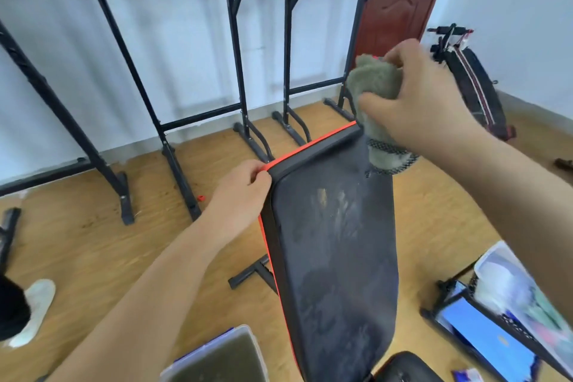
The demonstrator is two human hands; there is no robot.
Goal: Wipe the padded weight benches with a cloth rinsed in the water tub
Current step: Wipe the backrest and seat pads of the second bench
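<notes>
The cloth (pixel 376 84), a fuzzy grey-green wad with a netted hem, is hanging from our gripping right hand (pixel 424 96) over the far end of the padded bench (pixel 335 257), which is smooth, black, streaked and orange-piped. Our left hand (pixel 240 192) is pinching its far left corner. The clear tub (pixel 223 357), standing left of the bench on the wooden floor (pixel 93 242), is holding murky water.

Left hand (pixel 245 186) grips bench (pixel 335 242) corner; right hand (pixel 424 96) raised, fingers (pixel 376 104) clutching cloth (pixel 375 80).

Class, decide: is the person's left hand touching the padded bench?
Touching. The head view shows the left hand gripping the padded bench at its far left corner, fingers curled over the edge with no gap.
</notes>
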